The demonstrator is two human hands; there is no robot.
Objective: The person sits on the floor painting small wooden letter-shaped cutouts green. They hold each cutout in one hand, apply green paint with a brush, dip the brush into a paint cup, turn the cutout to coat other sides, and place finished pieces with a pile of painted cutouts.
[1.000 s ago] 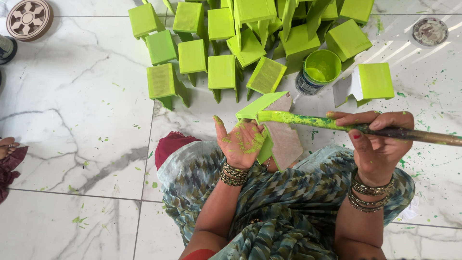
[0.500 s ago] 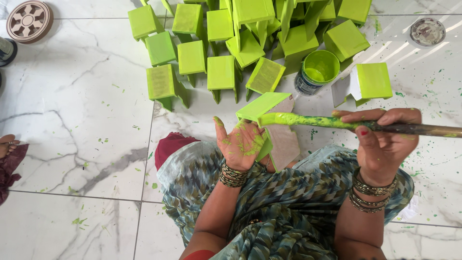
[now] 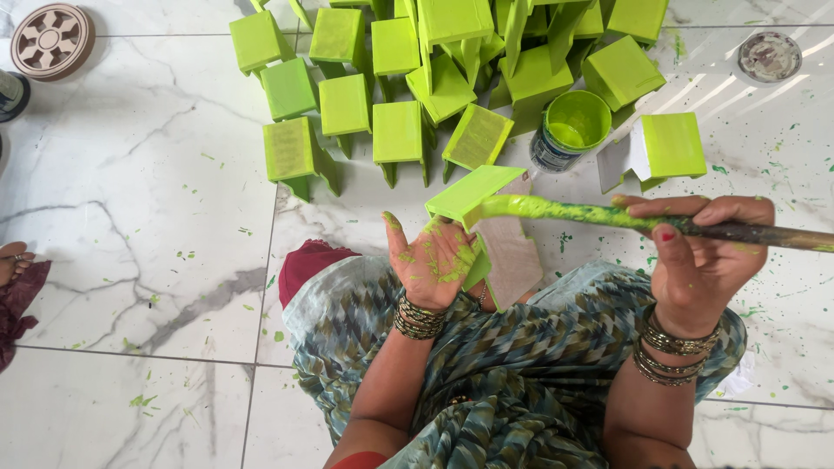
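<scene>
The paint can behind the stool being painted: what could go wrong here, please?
The open paint can stands close behind the small stool that the left hand holds; a wide stroke of the brush in the right hand might tip it. The brush is heavily loaded, so more paint may drip onto the marble floor, already spattered. Wet stools lie crowded and may smear each other.

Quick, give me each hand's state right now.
Left hand: holding the small green stool, fingers spread.
Right hand: closed on the paint-covered brush, its tip on the stool.
</scene>
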